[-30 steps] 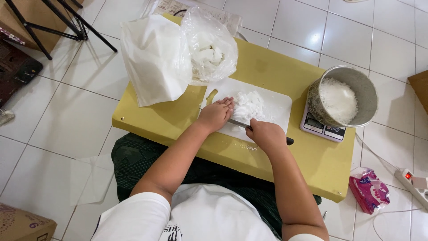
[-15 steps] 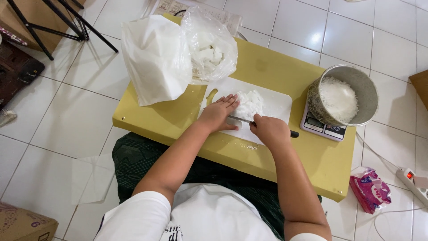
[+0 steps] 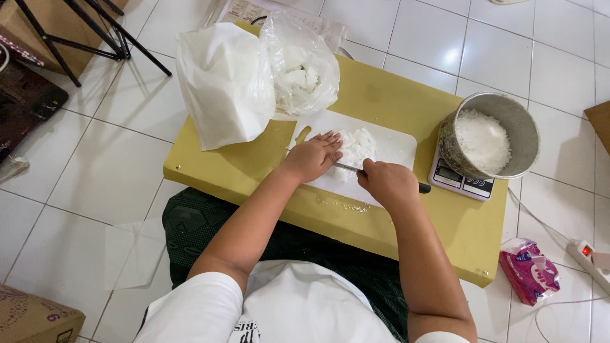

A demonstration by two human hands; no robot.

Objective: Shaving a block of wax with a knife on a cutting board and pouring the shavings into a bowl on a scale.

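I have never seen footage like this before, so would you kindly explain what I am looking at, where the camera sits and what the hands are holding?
No machine is involved: a person works with two bare hands. The single camera is worn on the person's head and looks down, so the arms reach in from the bottom.

A low yellow table stands on a white tiled floor. On it lies a white cutting board with a pile of white chunks. The left hand rests flat against the pile. The right hand grips a knife, its blade pointing towards the left hand.

Behind are a white bag and a clear bag of white pieces. To the right, a metal pot of white bits stands on a small scale.
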